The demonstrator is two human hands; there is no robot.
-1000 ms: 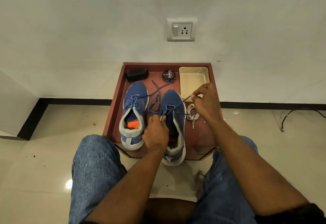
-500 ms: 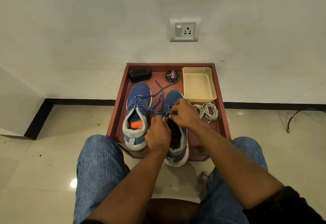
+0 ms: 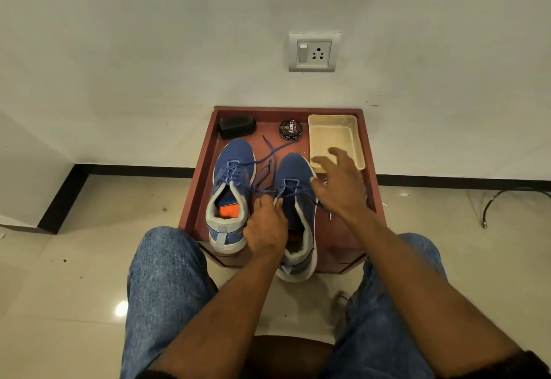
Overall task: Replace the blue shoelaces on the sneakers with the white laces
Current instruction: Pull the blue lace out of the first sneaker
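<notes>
Your left hand (image 3: 265, 225) pinches the blue lace (image 3: 269, 159) at the right sneaker (image 3: 293, 199), beside the left sneaker (image 3: 231, 176) on the red counter (image 3: 202, 170). Your right hand (image 3: 340, 186) hovers with fingers spread, hiding most of the white laces (image 3: 325, 182).

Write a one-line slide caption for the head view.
Left hand holds the right sneaker while the open right hand hovers beside it, blue lace half undone.

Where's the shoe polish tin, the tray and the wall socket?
shoe polish tin (image 3: 290, 129), head view, on its lid.
cream tray (image 3: 334, 137), head view, on its bare floor.
wall socket (image 3: 314, 52), head view, on its faceplate.
</notes>
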